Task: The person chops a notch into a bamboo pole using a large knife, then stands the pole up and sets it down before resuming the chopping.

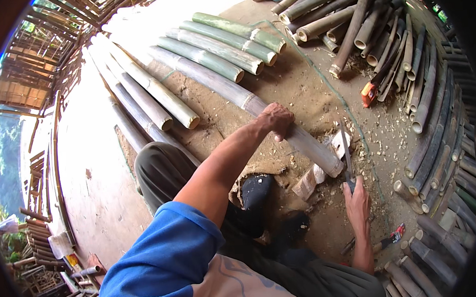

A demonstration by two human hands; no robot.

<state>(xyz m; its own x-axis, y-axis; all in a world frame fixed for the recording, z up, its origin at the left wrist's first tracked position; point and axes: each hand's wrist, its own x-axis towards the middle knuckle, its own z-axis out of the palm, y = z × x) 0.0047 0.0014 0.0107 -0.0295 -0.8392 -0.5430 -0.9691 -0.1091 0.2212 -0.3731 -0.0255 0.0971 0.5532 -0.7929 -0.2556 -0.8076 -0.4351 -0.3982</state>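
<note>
My left hand [277,119] is wrapped round a long greyish bamboo pole [224,90], a little back from its near end. The pole slants from the upper left down to the middle right, and its cut end lies above a pale chopped wood block [306,183]. In my right hand [357,200] is the dark handle of a knife [346,149]. Its narrow blade points away from me, beside the pole's end, with a small gap showing between them. Both of my dark shoes [256,191] are below the pole.
Several green bamboo poles [224,44] lie beyond, and paler poles [151,91] to the left. Bamboo piles [344,19] fill the far right and right rim. An orange-and-black tool [369,94] lies near them; a red-marked tool [397,233] is by my right forearm. Shavings litter the ground.
</note>
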